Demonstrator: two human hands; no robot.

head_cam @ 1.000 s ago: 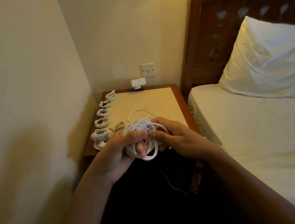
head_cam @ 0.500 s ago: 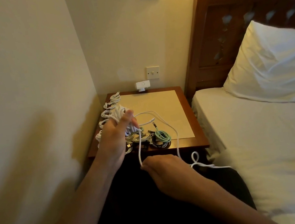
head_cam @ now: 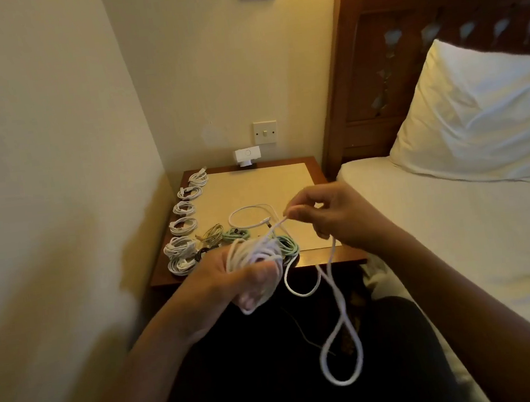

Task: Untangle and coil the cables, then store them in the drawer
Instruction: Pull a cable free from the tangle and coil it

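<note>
We see the left hand (head_cam: 223,280) gripping a half-wound bundle of white cable (head_cam: 253,253) just in front of the table's (head_cam: 271,183) near edge. The right hand (head_cam: 338,219), which half a second ago pinched the strand low below that edge, has risen to 2 o'clock of the bundle. It pinches the strand there, and the tail droops in a loop toward 6 o'clock. We judge another wrap is coming. Finished coiled cables (head_cam: 182,226) line the table's 9 o'clock edge, apart from the hands. No drawer shows.
</note>
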